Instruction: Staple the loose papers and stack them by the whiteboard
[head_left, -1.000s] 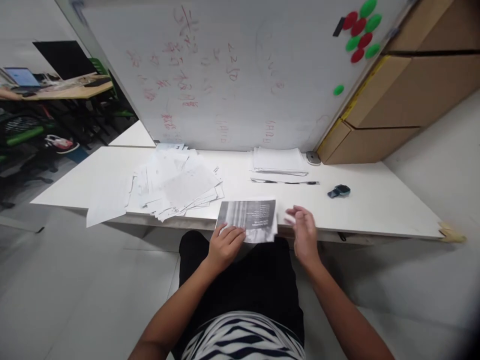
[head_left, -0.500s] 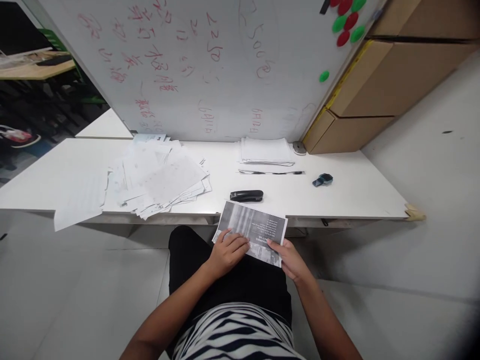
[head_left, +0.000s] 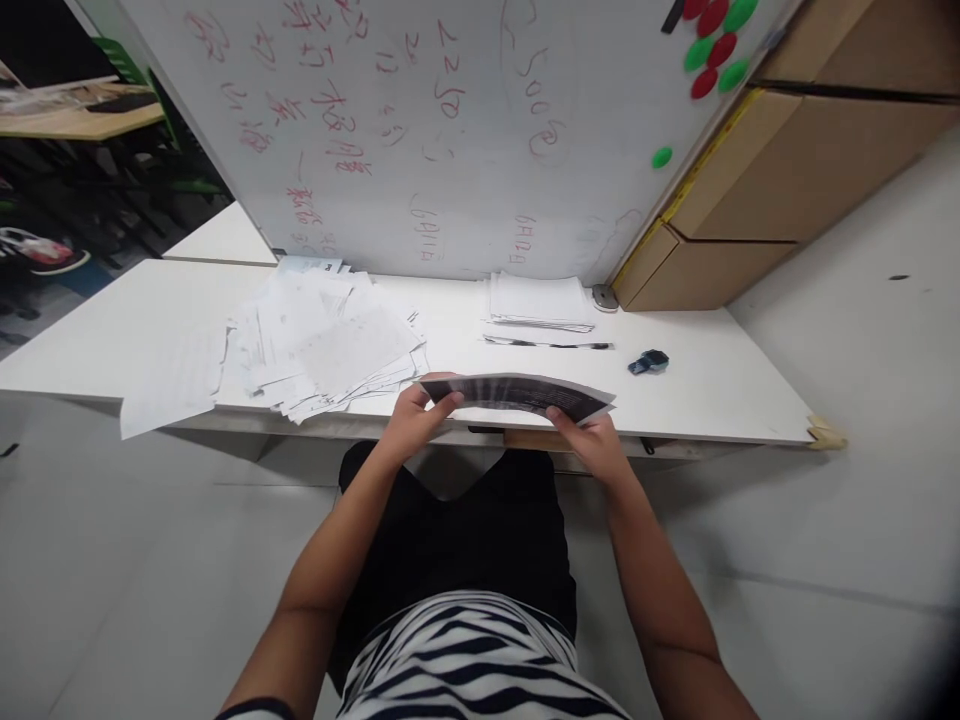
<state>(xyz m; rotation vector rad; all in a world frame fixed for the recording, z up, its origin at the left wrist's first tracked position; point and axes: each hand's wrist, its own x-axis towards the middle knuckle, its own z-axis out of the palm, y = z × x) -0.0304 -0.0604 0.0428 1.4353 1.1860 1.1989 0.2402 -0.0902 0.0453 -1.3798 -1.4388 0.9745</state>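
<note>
Between my two hands a dark printed booklet point(head_left: 510, 391) is held up at the front edge of the white desk point(head_left: 450, 340), tilted and slightly bowed. My left hand point(head_left: 420, 420) grips its left end, thumb on the near side. At the other end my right hand point(head_left: 592, 435) pinches it the same way, fingers behind. The stapler seen earlier on the desk is now hidden behind the booklet. Beyond it lie a thin dark-and-white strip point(head_left: 547, 343) and a neat stack of white paper point(head_left: 540, 300).
Loose papers point(head_left: 337, 340) spread over the left of the desk, one sheet point(head_left: 169, 390) overhanging the front edge. A smartwatch point(head_left: 649, 361) lies at the right. A whiteboard point(head_left: 465, 150) stands behind, beside stacked cardboard boxes point(head_left: 705, 265). Tape point(head_left: 827, 432) covers the desk's right corner.
The booklet has gone from over my lap up to the desk edge and tipped to a steep angle. My left hand moved from lying across it to gripping its left end.
</note>
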